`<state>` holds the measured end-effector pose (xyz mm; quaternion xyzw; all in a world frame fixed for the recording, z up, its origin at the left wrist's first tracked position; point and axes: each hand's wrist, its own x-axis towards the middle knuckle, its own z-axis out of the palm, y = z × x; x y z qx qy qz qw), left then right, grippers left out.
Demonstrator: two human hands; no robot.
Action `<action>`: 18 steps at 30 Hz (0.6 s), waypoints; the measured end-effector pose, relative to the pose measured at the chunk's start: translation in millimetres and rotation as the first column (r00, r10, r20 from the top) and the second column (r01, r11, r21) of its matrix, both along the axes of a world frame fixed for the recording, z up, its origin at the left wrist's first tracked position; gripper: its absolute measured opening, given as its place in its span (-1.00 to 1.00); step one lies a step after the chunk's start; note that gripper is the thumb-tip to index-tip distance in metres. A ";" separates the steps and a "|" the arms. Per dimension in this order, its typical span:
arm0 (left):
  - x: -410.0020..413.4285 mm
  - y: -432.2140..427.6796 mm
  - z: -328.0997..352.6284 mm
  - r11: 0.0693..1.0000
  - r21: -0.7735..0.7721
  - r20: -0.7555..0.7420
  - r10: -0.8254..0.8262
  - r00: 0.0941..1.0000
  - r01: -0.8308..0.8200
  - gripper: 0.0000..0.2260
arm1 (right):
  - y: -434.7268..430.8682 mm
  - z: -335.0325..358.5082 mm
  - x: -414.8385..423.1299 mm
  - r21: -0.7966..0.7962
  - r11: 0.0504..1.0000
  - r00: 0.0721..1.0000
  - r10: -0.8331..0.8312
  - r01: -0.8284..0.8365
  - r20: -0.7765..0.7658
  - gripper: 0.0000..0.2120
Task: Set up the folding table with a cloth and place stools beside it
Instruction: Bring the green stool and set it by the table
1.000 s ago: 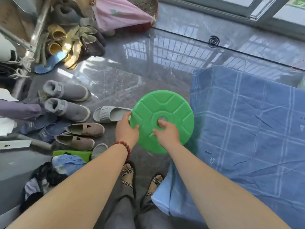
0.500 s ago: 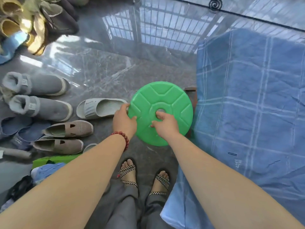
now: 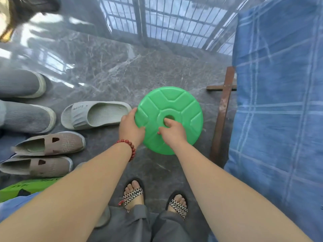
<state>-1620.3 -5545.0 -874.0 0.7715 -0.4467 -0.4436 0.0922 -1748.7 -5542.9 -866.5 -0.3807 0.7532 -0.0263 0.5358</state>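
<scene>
A round green plastic stool [image 3: 176, 107] with a hole in the middle of its seat sits low over the grey marble floor, just left of the table. My left hand [image 3: 130, 127] grips the seat's left rim. My right hand [image 3: 173, 131] holds the seat with a finger hooked into the centre hole. The blue checked cloth [image 3: 279, 109] covers the folding table on the right and hangs down its side. A brown table leg [image 3: 221, 116] shows beneath the cloth's edge. The stool's legs are hidden under its seat.
Shoes lie on the floor at the left: a pale slide sandal [image 3: 95, 115] close to the stool, two beige slip-ons [image 3: 50, 144] and grey slippers [image 3: 24, 117]. A green box [image 3: 21, 188] sits at the lower left. My sandalled feet [image 3: 153, 199] stand behind the stool.
The view has tilted down and come closer. The stool has gone lower towards the floor beside the table, with both hands keeping the same hold. The table leg has come into sight.
</scene>
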 end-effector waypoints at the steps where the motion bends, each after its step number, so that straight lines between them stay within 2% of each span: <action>1: 1.3 1.2 -5.0 1.000 0.000 0.000 -0.006 1.000 0.006 -0.52 | 1.0 -5.5 2.6 0.002 1.000 1.000 -0.014 0.014 0.002 -0.56; 7: 5.8 1.2 -12.6 1.000 0.023 0.016 0.002 1.000 -0.003 -0.36 | 3.2 -18.2 7.3 0.030 0.991 0.991 -0.134 0.134 0.025 -0.51; 13: 13.4 -3.7 -5.9 0.999 0.039 0.072 0.020 0.997 -0.023 -0.38 | -5.1 -9.2 20.3 0.054 0.997 0.996 -0.051 0.047 0.079 -0.52; 16: 17.7 -5.6 1.6 0.999 0.043 0.088 -0.019 0.996 0.015 -0.39 | -8.6 -2.5 28.8 0.057 0.998 0.997 -0.006 0.001 0.078 -0.58; 18: 18.0 -5.5 9.7 0.998 0.030 0.078 -0.060 0.995 0.058 -0.39 | -7.8 4.0 31.5 0.049 0.999 0.998 -0.024 0.021 0.058 -0.55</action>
